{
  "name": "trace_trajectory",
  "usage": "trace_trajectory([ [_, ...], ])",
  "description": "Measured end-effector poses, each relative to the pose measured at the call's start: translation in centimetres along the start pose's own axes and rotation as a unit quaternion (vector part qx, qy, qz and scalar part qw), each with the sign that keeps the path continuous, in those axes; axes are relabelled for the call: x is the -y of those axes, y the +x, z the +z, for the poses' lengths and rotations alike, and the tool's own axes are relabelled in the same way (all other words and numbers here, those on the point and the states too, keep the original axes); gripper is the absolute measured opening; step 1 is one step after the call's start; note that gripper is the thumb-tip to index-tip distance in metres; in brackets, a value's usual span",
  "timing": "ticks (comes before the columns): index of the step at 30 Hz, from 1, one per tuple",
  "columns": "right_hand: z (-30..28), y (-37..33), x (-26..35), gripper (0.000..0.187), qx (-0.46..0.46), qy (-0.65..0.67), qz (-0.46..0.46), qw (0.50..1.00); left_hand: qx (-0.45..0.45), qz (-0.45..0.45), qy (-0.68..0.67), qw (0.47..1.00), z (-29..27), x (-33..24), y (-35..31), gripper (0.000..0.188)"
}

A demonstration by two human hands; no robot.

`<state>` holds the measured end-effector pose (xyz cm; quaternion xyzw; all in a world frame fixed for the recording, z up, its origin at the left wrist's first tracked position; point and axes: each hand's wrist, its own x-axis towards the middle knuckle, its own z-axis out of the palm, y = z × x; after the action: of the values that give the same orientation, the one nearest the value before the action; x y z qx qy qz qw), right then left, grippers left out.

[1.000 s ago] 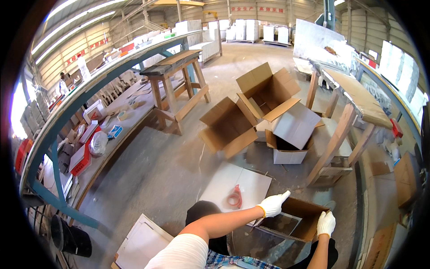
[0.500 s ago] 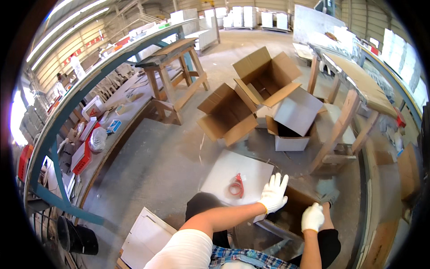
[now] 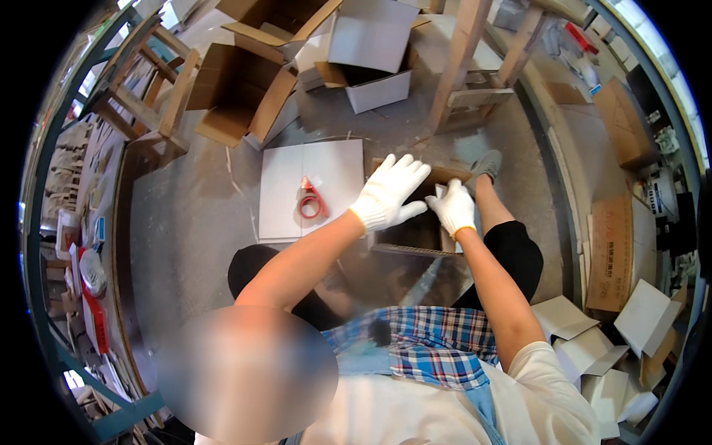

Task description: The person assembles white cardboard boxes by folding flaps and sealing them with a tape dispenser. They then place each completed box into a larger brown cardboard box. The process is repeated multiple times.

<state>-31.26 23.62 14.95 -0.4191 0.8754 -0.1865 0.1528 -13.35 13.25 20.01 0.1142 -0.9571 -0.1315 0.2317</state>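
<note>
An open carton [image 3: 415, 236], brown inside, stands on the floor between my legs. My left hand [image 3: 387, 194], in a white knit glove, spreads its fingers flat along the carton's left side. My right hand [image 3: 451, 206], gloved too, is at the right side, thumb toward the inside and fingers over the edge, with a pale strip of card between them. The fingertips' exact hold is partly hidden. Left of the carton, a red tape dispenser [image 3: 313, 207] lies on a flat white carton [image 3: 276, 182].
Open cartons [image 3: 248, 89] stand beyond, beside a half-open white box [image 3: 378, 92]. A wooden trestle [image 3: 461, 67] rises at the far right. Small white boxes [image 3: 586, 348] are piled at lower right. A low shelf with a red box [image 3: 95, 322] runs along the left.
The view has tilted down and shifted right. My left hand has turned and flattened along the carton's left side. My right hand has gone from a fist to a looser grip with thumb apart.
</note>
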Motion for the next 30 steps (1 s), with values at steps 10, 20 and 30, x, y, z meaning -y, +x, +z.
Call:
trace_trajectory([
  [10,-0.2,0.0,-1.9,0.067,0.024,0.148,-0.011,0.989,0.055,0.09,-0.002,0.994,0.4,0.3,0.0,0.064],
  [20,3.6,0.1,-5.0,0.025,-0.01,0.407,0.094,0.908,0.206,0.068,-0.152,0.964,5.1,-1.8,2.5,0.079],
  [30,1.0,0.6,-7.0,0.033,0.091,0.489,0.066,0.865,0.145,0.075,-0.124,0.979,11.0,-0.2,1.0,0.084],
])
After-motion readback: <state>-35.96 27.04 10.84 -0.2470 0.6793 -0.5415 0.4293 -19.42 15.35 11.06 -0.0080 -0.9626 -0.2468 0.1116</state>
